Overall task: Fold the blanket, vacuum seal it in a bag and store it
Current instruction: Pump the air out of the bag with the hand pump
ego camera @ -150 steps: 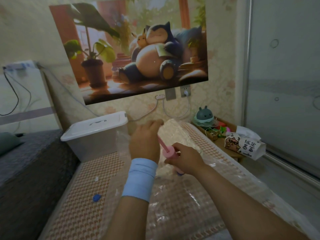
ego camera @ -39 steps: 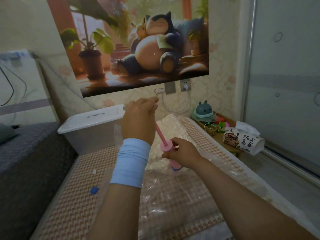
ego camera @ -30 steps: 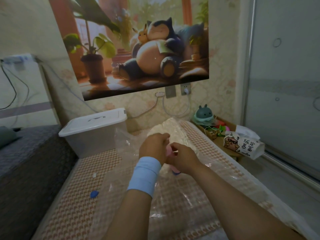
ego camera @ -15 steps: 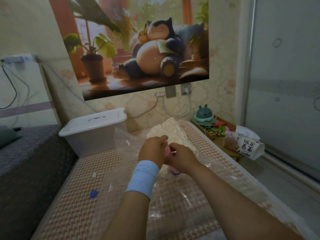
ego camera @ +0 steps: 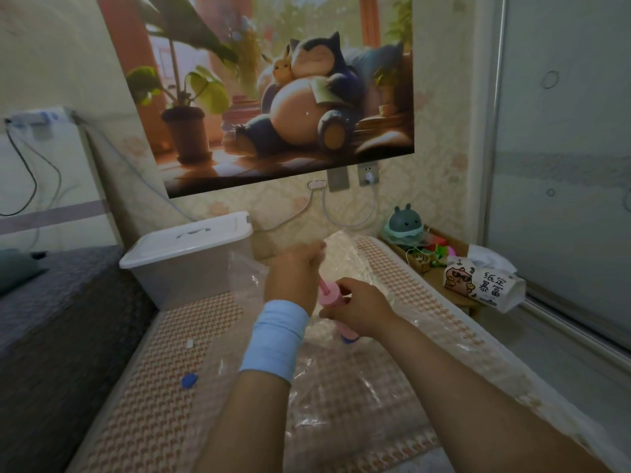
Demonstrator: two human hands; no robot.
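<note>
A clear plastic vacuum bag point(ego camera: 348, 397) lies on the patterned mat, and the pale folded blanket point(ego camera: 345, 257) shows through its far end. A pink hand pump point(ego camera: 329, 297) stands upright on the bag, its blue base point(ego camera: 349, 339) against the plastic. My right hand point(ego camera: 358, 310) grips the pump's barrel. My left hand point(ego camera: 295, 274), with a light blue wristband, grips the top of the pump's thin pink rod, which is partly pulled up. The rod's handle is hidden inside my fist.
A white lidded storage box point(ego camera: 191, 254) stands at the mat's far left. A small blue cap point(ego camera: 189, 380) lies on the mat point(ego camera: 146, 404). A grey bed point(ego camera: 51, 319) borders the left. A shelf with a tissue pack point(ego camera: 485, 285) and toys sits right.
My left hand has risen from the pump's top, drawing the pink rod partly out. Half a second ago it was pressed down against my right hand.
</note>
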